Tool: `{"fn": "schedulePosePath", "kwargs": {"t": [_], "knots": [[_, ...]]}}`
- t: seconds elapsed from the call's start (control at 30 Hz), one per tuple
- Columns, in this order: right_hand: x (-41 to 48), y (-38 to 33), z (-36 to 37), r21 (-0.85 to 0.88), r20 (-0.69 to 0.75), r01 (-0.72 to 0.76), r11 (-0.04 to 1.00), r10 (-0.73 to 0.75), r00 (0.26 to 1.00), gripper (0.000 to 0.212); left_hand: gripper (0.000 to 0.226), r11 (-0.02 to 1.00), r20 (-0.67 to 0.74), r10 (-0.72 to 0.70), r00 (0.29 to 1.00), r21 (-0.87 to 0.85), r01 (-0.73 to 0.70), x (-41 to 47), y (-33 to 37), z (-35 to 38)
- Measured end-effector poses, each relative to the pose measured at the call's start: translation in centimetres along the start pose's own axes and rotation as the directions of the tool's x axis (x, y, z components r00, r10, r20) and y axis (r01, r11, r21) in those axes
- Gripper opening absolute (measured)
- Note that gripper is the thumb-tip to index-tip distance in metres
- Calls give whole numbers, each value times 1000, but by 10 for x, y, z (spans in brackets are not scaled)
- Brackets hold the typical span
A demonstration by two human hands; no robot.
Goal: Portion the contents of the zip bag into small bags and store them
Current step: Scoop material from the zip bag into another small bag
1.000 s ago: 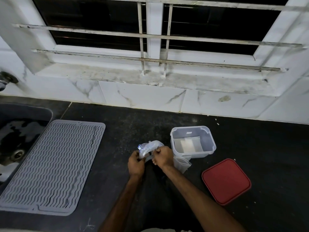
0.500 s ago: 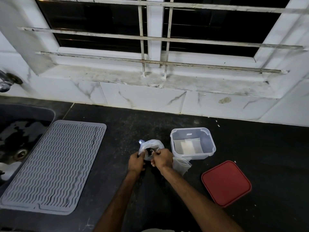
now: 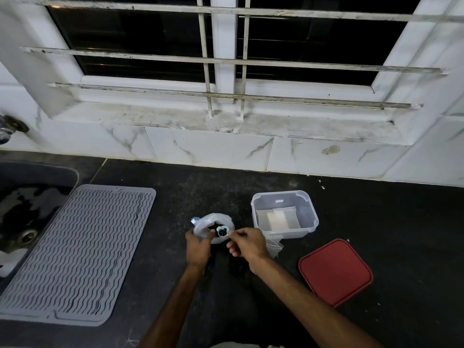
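1. Left hand [image 3: 198, 249]: fingers curled closed around the near-left edge of the zip bag [image 3: 213, 223], holding its mouth open above the dark countertop [image 3: 200, 187].
2. Right hand [image 3: 247, 243]: thumb and forefinger pinched together on a small light-coloured scoop [image 3: 223, 231] that sits at the bag mouth with dark contents in it; the remaining fingers are folded loosely under the palm.
3. Zip bag: clear plastic, its opening rolled wide and facing up, positioned at bottom centre of the view between the two hands. The interior is dark; the contents cannot be identified.
4. Clear container [image 3: 285, 214]: at 2 o'clock from the bag, just beside the right hand, open, with flat white packets lying in the bottom.
5. Small clear bags [image 3: 275, 246]: crumpled on the countertop at the container's near edge, partly hidden behind the right hand.
6. Red lid [image 3: 335, 271]: at 4 o'clock from the bag, lying flat, apart from the container.
7. Grey ribbed mat [image 3: 75, 252]: at 9 o'clock, well apart from the hands, beside the sink [image 3: 27, 209].
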State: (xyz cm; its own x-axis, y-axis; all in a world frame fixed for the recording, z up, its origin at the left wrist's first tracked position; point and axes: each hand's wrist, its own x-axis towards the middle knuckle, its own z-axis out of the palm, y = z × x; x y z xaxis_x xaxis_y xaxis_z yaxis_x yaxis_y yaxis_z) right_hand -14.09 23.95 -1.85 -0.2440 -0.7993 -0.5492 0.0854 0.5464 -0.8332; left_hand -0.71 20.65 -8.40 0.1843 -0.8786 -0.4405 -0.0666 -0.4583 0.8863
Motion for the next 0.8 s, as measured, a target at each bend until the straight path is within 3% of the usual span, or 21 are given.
{"fn": "schedulePosePath", "kwargs": {"t": [0.1,0.2,0.27,0.33,0.43,0.5,0.6,0.8], "knots": [[-16,-7,-16,51,34,-11,999,9,999,21,64,974,-225,213,951,124,-189,-23,8,-8],[-27,-11,-38,89,18,-18,996,16,1000,20,63,833,-380,547,746,333,-442,-50,24,-13],[-31,-13,-56,132,-11,-20,991,22,1000,18,48,752,-291,653,699,358,-554,-65,32,-9],[-32,-15,-73,163,-55,18,986,-9,998,18,28,705,-39,672,740,342,-622,-70,34,1],[-33,-8,-98,140,-120,115,983,-99,988,17,23,601,365,566,740,432,-673,-74,24,22],[-30,-3,-110,69,-146,170,983,-159,977,16,32,530,508,466,724,495,-689,-72,16,35],[-29,9,-125,-28,-170,225,974,-226,959,17,40,466,573,378,727,561,-684,-72,11,53],[-26,26,-135,-146,-140,207,967,-227,964,19,32,427,565,433,702,557,-712,-70,8,64]]}}
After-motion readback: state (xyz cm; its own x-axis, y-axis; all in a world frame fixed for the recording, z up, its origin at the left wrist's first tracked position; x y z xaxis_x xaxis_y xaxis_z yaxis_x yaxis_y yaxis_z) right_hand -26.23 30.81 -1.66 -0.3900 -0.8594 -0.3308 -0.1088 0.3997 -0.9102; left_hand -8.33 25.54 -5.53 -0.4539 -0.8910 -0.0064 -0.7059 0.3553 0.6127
